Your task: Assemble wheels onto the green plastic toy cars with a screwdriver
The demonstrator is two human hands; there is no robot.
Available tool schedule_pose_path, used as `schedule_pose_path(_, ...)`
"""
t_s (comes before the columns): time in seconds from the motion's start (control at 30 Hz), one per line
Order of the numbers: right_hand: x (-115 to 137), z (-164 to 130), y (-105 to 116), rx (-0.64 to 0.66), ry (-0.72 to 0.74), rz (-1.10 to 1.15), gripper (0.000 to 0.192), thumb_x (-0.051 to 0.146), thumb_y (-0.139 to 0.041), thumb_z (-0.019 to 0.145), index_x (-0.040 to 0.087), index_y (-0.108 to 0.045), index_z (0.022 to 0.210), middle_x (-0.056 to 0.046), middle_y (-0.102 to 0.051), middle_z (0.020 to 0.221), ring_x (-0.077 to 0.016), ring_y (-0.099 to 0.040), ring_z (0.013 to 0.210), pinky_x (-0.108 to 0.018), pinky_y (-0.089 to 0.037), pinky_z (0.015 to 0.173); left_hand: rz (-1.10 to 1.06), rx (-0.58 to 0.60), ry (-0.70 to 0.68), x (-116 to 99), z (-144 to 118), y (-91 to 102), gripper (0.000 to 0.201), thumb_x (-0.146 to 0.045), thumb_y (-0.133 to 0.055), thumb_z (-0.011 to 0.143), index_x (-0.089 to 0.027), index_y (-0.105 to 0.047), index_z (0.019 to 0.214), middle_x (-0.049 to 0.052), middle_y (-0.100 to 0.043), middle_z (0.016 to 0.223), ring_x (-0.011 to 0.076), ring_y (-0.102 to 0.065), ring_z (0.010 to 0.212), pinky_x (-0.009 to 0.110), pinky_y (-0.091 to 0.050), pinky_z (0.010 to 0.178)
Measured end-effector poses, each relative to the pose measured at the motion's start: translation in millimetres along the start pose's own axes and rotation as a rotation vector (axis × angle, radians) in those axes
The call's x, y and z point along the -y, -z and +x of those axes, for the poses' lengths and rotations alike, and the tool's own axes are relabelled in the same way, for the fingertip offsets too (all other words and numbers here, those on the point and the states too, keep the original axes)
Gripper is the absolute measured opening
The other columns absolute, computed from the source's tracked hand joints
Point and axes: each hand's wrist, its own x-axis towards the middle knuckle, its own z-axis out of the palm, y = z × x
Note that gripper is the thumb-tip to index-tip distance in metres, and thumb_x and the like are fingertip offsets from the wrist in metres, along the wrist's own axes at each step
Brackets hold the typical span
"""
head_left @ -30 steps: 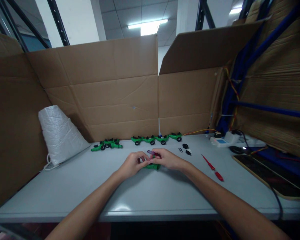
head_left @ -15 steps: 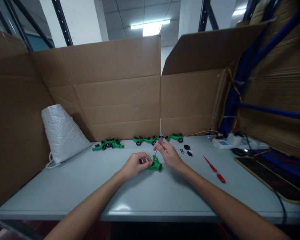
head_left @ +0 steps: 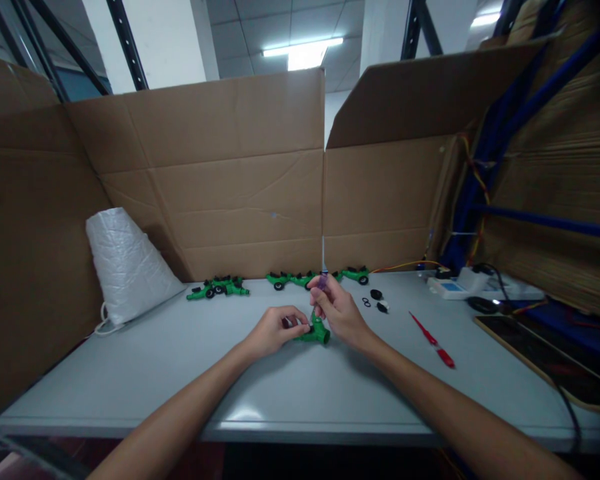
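In the middle of the table, my left hand (head_left: pixel 280 327) pinches a green tee-shaped fitting (head_left: pixel 320 331) that lies low, close to the tabletop. Its open round end faces right and a short neck points up. My right hand (head_left: pixel 341 310) is closed around a thin screwdriver (head_left: pixel 323 281) with a purple handle, held upright over the neck. The fingers hide where the tool's lower end meets the fitting. Two small black rings (head_left: pixel 366 302) and some black round caps (head_left: pixel 376 294) lie just beyond my right hand.
Several green fittings with black parts (head_left: pixel 220 287) line the back, with more (head_left: pixel 290 280) farther right. A red slender tool (head_left: pixel 433 340) lies at right, near a power strip (head_left: pixel 460 287) and a dark flat panel (head_left: pixel 545 360). A silvery bag (head_left: pixel 125 267) stands left, against cardboard walls (head_left: pixel 230 180).
My right hand has come down slightly, so the shaft seen above the neck is now mostly hidden. The whole view has shifted a little.
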Motion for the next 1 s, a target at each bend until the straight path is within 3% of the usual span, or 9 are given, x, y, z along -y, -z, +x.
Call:
schedule_pose_path(0.5, 6.9, -4.4, 0.4, 0.045, 0.025, -0.15, 0.029, 0.053, -0.053, 0.107, 0.024, -0.058, 0.111, 0.002, -0.063, 0.083, -0.0143, -0.06, 0.062, -0.028, -0.049, 0.059, 0.007, 0.028, -0.011, 0.2, -0.5, -2.2, 0.032, -0.046, -0.075, 0.095, -0.014, -0.079, 0.099, 0.0, -0.065, 0.076, 0.0123, -0.052, 0.067, 0.023, -0.038, 0.063)
schedule_pose_path(1.0, 6.4, -4.0, -0.5, 0.053, 0.011, -0.114, 0.034, 0.058, -0.053, 0.106, 0.025, -0.058, 0.111, 0.0, -0.063, 0.083, -0.0154, -0.06, 0.061, -0.028, -0.05, 0.058, -0.001, 0.03, 0.016, -4.3, -1.2, -2.4, 0.037, -0.05, -0.076, 0.092, -0.014, -0.08, 0.099, 0.0, -0.064, 0.073, 0.0127, -0.051, 0.065, 0.023, -0.038, 0.062)
